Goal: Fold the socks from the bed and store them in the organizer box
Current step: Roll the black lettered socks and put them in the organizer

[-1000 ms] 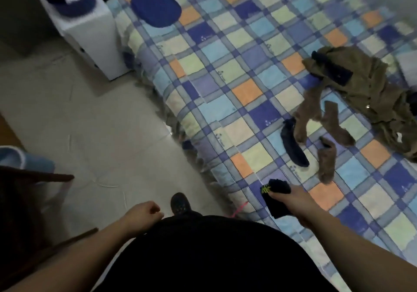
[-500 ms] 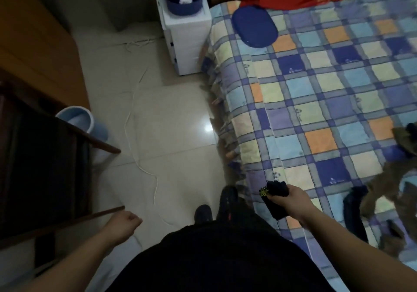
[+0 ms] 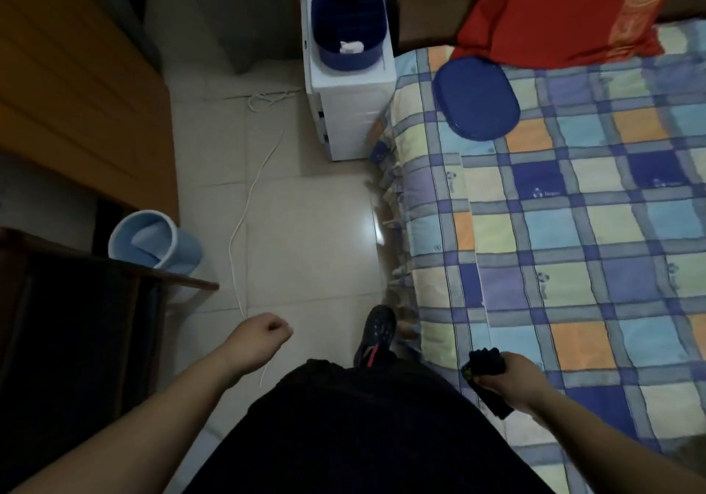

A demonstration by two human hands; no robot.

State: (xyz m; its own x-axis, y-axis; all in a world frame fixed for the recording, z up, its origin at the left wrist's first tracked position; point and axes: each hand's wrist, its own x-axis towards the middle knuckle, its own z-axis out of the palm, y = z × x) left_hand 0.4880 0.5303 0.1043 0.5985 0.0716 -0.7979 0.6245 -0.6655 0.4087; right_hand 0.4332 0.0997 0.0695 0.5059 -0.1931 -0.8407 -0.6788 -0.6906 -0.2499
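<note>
Your right hand (image 3: 510, 381) grips a dark folded sock (image 3: 484, 364), fingers curled round it, the bundle's top sticking out above your fist and its lower end poking out below; a small yellow-green mark shows on its left edge. You hold it over the near edge of the bed (image 3: 573, 264), whose checked cover runs in blue, yellow, orange and purple squares. Your left hand (image 3: 263, 341) hangs out over the floor tiles (image 3: 305, 226) with its fingers curled into a loose fist, holding nothing. Between your arms sit your dark clothing and one dark shoe (image 3: 376, 331), close beside the bed's frilled side. Further up, the blue organizer box (image 3: 348, 27) stands open on a white cabinet (image 3: 351, 111) at the head of the bed, with something small and white inside. Its blue lid (image 3: 477, 98) lies flat on the cover near that corner, just below a red pillow (image 3: 554, 12). A thin white cord (image 3: 248, 203) trails across the tiles, and a pale blue bin (image 3: 153, 241) stands at the left by dark wooden furniture
</note>
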